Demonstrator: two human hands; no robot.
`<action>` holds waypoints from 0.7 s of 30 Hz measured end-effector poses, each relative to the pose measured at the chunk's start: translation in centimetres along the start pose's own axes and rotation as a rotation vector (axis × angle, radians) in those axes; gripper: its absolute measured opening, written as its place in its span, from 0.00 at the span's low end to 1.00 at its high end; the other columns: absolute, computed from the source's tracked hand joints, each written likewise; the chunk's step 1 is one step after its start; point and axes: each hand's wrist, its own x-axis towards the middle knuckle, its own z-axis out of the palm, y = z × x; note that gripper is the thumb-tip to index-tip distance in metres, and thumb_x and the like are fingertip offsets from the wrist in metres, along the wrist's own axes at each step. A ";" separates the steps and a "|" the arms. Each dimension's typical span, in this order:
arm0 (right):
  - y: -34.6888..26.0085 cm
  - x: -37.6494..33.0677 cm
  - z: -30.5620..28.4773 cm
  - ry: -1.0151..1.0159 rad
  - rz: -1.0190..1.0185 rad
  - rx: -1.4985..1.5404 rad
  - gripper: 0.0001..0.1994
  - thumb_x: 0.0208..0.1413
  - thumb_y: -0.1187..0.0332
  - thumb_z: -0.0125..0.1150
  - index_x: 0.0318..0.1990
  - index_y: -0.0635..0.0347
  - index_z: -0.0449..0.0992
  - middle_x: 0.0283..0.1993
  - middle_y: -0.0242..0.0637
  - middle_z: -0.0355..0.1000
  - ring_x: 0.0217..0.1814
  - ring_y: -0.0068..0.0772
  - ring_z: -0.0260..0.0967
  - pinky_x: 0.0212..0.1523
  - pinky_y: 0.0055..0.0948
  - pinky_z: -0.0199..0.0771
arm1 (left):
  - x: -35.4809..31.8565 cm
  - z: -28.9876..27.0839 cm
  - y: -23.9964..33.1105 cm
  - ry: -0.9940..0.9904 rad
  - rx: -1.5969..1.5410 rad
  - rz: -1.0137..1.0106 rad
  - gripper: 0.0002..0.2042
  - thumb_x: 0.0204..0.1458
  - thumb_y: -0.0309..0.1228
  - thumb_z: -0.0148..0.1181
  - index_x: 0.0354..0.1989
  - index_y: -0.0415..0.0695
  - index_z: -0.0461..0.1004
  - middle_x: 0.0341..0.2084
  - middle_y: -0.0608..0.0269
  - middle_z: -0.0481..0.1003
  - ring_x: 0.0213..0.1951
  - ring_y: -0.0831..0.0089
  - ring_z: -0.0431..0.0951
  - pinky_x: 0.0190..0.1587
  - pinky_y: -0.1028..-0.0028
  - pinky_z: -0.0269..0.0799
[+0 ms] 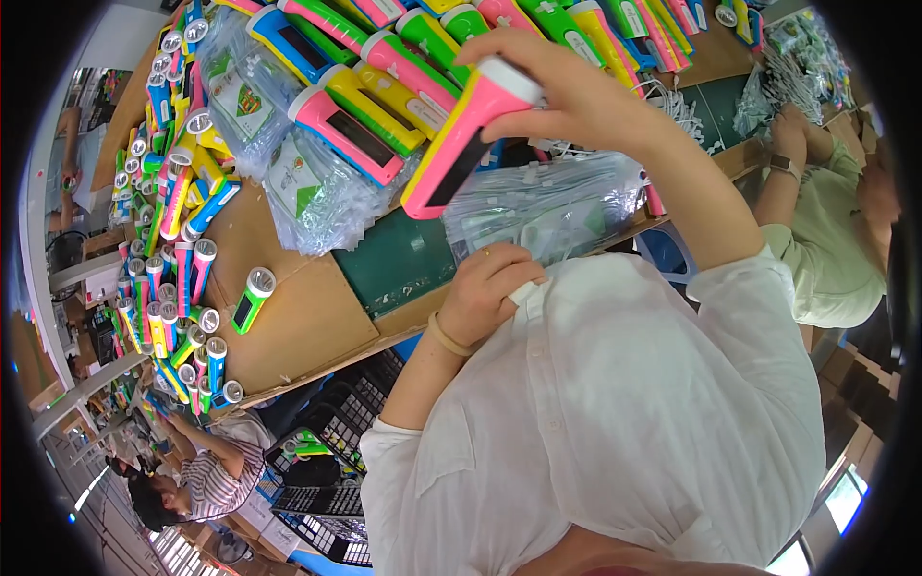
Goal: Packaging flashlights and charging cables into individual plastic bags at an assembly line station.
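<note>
My right hand (pixel 562 91) grips a pink and yellow flashlight (pixel 461 154) by its white head end, with the dark panel on its side showing. It hangs tilted above clear plastic bags (pixel 547 206) on the table. Close to my body, my left hand (pixel 488 296) is closed, its fingers pinching the front edge of my white shirt (pixel 576 384). Just beyond the held flashlight lie more flashlights in a heap, among them a pink and blue one (pixel 348 139) and a yellow and green one (pixel 375 108).
Many colourful flashlights (pixel 178 192) crowd the table's left side, with a lone green one (pixel 254 300) on brown cardboard (pixel 307 336). Bundled plastic bags (pixel 312 197) lie nearby. Black crates (pixel 331 432) stand below left. Co-workers sit at right (pixel 826 230) and lower left (pixel 216 470).
</note>
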 end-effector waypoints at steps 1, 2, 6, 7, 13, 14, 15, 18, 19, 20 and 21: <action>-0.6 -1.2 -1.7 -0.014 0.023 0.047 0.32 0.50 0.67 0.75 0.62 0.58 0.67 0.61 0.36 0.68 0.60 0.30 0.68 0.58 0.30 0.70 | 0.0 -0.1 -0.1 0.010 -0.027 -0.041 0.09 0.43 0.21 0.63 0.34 0.44 0.79 0.33 0.59 0.75 0.34 0.60 0.77 0.37 0.65 0.74; -1.1 -2.3 -2.8 -0.035 0.038 0.100 0.33 0.50 0.68 0.76 0.64 0.59 0.67 0.62 0.35 0.67 0.61 0.28 0.67 0.60 0.29 0.68 | -0.3 -0.2 -0.2 0.011 -0.027 -0.043 0.09 0.43 0.21 0.63 0.34 0.44 0.79 0.33 0.59 0.75 0.34 0.60 0.77 0.37 0.65 0.74; -1.9 -5.6 -5.0 -0.211 0.143 0.106 0.36 0.46 0.69 0.78 0.64 0.60 0.67 0.62 0.37 0.67 0.61 0.32 0.67 0.61 0.32 0.67 | -0.6 0.1 -1.1 0.101 0.007 -0.039 0.08 0.43 0.21 0.64 0.33 0.44 0.79 0.32 0.60 0.75 0.33 0.60 0.77 0.35 0.66 0.73; -1.7 -6.5 -4.7 -0.257 0.170 0.092 0.36 0.45 0.68 0.78 0.64 0.60 0.67 0.62 0.38 0.67 0.61 0.34 0.68 0.61 0.33 0.67 | -0.4 0.2 -1.0 0.105 -0.002 -0.036 0.08 0.43 0.21 0.64 0.33 0.44 0.80 0.32 0.60 0.75 0.32 0.60 0.77 0.34 0.67 0.73; -1.4 -9.1 1.5 -0.298 0.461 0.600 0.35 0.52 0.68 0.72 0.67 0.53 0.62 0.52 0.36 0.74 0.48 0.31 0.72 0.44 0.29 0.72 | 0.4 0.6 -0.7 0.134 -0.001 0.003 0.08 0.43 0.22 0.68 0.34 0.43 0.80 0.31 0.60 0.75 0.33 0.60 0.77 0.33 0.67 0.73; -1.2 -9.1 1.6 -0.384 0.458 0.438 0.33 0.57 0.64 0.69 0.67 0.54 0.60 0.49 0.37 0.75 0.44 0.32 0.73 0.42 0.31 0.72 | 0.4 0.7 -0.6 0.133 -0.003 0.008 0.08 0.43 0.22 0.68 0.34 0.43 0.80 0.31 0.60 0.75 0.33 0.60 0.77 0.33 0.67 0.73; -1.1 -9.1 2.1 -0.397 0.423 0.430 0.31 0.59 0.63 0.67 0.67 0.55 0.60 0.48 0.39 0.75 0.42 0.33 0.72 0.42 0.31 0.72 | 0.3 0.7 -0.5 0.156 0.012 0.015 0.09 0.43 0.22 0.69 0.34 0.43 0.80 0.31 0.59 0.75 0.33 0.60 0.77 0.33 0.67 0.73; -1.7 -8.9 2.5 -0.439 0.417 0.366 0.27 0.62 0.62 0.63 0.65 0.58 0.62 0.47 0.43 0.75 0.43 0.40 0.74 0.44 0.37 0.74 | 0.1 0.5 -0.5 0.159 -0.027 0.008 0.10 0.43 0.22 0.70 0.36 0.43 0.80 0.31 0.59 0.75 0.33 0.60 0.78 0.34 0.67 0.74; -1.8 -9.0 2.4 -0.451 0.434 0.346 0.26 0.61 0.63 0.64 0.64 0.58 0.63 0.47 0.43 0.74 0.46 0.41 0.74 0.46 0.37 0.74 | -0.2 0.4 -0.4 0.183 -0.006 -0.013 0.10 0.43 0.22 0.70 0.36 0.43 0.80 0.31 0.59 0.75 0.33 0.60 0.78 0.34 0.67 0.74; -2.1 -8.8 1.8 -0.503 0.445 0.278 0.25 0.60 0.64 0.65 0.62 0.57 0.65 0.48 0.45 0.75 0.48 0.45 0.75 0.47 0.41 0.74 | -0.2 0.2 -0.4 0.207 0.015 -0.033 0.10 0.44 0.22 0.70 0.36 0.43 0.80 0.30 0.58 0.75 0.33 0.60 0.78 0.34 0.67 0.75; -2.1 -8.6 1.2 -0.494 0.453 0.272 0.25 0.60 0.64 0.65 0.62 0.57 0.65 0.48 0.45 0.75 0.48 0.45 0.75 0.47 0.41 0.74 | -0.1 0.1 -0.5 0.253 0.043 0.001 0.10 0.43 0.21 0.71 0.35 0.42 0.79 0.29 0.57 0.75 0.31 0.60 0.77 0.33 0.68 0.74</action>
